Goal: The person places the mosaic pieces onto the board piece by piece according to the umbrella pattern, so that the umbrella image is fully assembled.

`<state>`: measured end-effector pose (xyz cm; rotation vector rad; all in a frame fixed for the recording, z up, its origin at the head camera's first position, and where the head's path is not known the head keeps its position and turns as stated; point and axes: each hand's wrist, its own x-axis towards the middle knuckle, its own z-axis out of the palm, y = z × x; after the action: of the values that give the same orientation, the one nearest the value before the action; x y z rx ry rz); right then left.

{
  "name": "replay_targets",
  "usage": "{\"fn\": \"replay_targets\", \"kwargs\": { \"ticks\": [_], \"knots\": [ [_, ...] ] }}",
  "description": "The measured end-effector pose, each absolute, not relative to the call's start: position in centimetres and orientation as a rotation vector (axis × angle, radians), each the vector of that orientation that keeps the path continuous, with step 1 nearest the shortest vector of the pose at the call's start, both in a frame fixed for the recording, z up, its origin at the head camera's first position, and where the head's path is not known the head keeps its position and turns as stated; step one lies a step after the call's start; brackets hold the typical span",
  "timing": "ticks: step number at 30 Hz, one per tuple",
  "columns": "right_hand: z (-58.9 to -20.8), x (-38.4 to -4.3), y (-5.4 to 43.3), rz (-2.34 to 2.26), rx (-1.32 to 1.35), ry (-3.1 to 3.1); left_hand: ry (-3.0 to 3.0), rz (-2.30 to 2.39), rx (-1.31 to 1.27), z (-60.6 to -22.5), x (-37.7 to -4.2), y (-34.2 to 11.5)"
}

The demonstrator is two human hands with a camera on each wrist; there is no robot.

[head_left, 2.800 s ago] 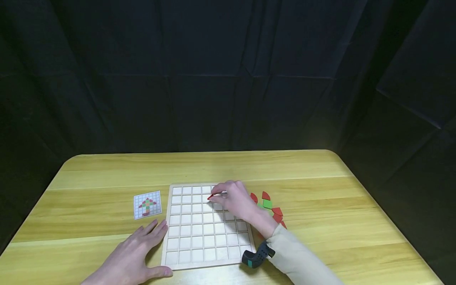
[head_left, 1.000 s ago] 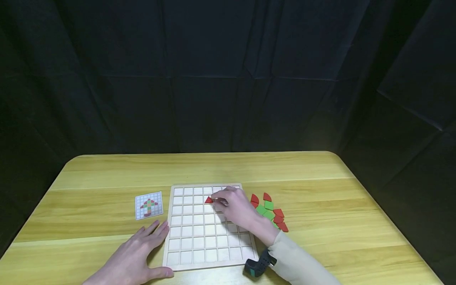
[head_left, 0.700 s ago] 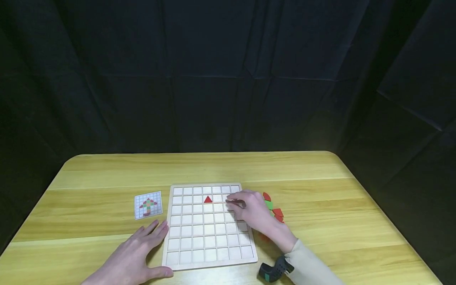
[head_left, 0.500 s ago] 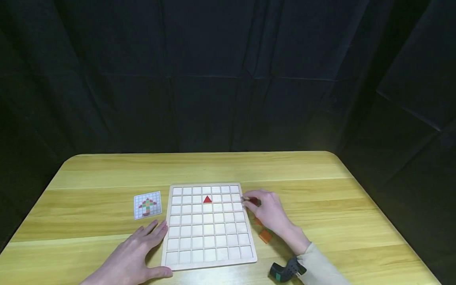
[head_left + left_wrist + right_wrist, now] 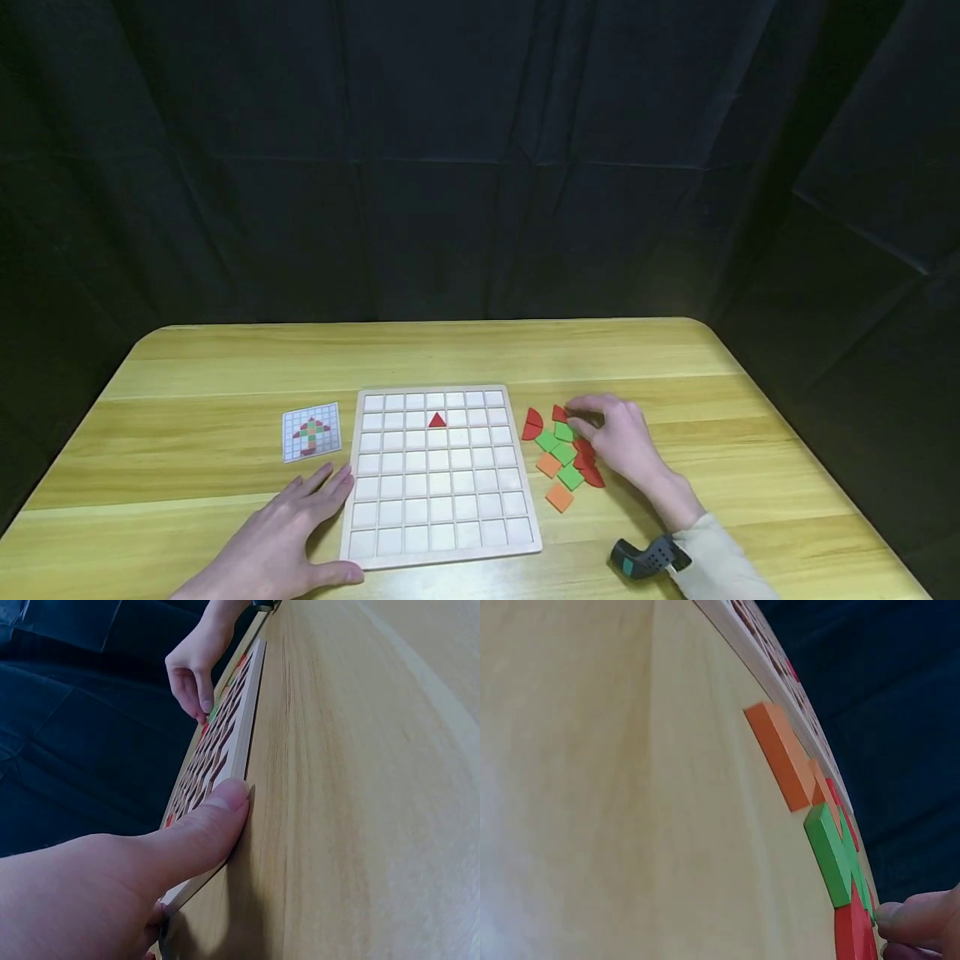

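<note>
A white grid board (image 5: 441, 560) with a pale frame lies in front of me. My left hand (image 5: 281, 533) rests with spread fingers along its left edge, thumb at the near left corner (image 5: 229, 796). A red triangle tile (image 5: 437, 421) sits in a cell of the second row from the far edge. Right of the board, my right hand (image 5: 618, 437) is over the loose tiles. Its thumb and index finger stand apart at a red tile (image 5: 559, 412), partly covering it. Green tiles (image 5: 564, 454), orange tiles (image 5: 559, 497) and other red tiles (image 5: 532, 423) lie around there.
A printed card (image 5: 311, 432) with a red, green and orange pattern on a grid lies left of the board. The wooden table (image 5: 712, 433) ends at a dark curtain (image 5: 450, 208). A black strap device (image 5: 648, 557) is on my right wrist.
The right hand brought the red triangle onto the board and let go of it. Since then it has moved right, off the board to the loose tiles. The left hand has stayed put.
</note>
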<state>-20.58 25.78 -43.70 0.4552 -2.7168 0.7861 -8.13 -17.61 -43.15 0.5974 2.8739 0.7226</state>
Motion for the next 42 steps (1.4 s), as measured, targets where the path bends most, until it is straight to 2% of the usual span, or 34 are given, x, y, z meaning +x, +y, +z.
{"fn": "replay_targets", "kwargs": {
  "ticks": [35,42],
  "knots": [
    [-44.4,-21.9,24.6,0.761,0.623,-2.597,2.879,0.722,0.6,-43.3,-8.2,-17.7],
    [-44.1,-21.8,24.4,0.792,0.565,-2.617,2.877,0.72,0.606,-43.3,-8.2,-17.7]
  ]
}}
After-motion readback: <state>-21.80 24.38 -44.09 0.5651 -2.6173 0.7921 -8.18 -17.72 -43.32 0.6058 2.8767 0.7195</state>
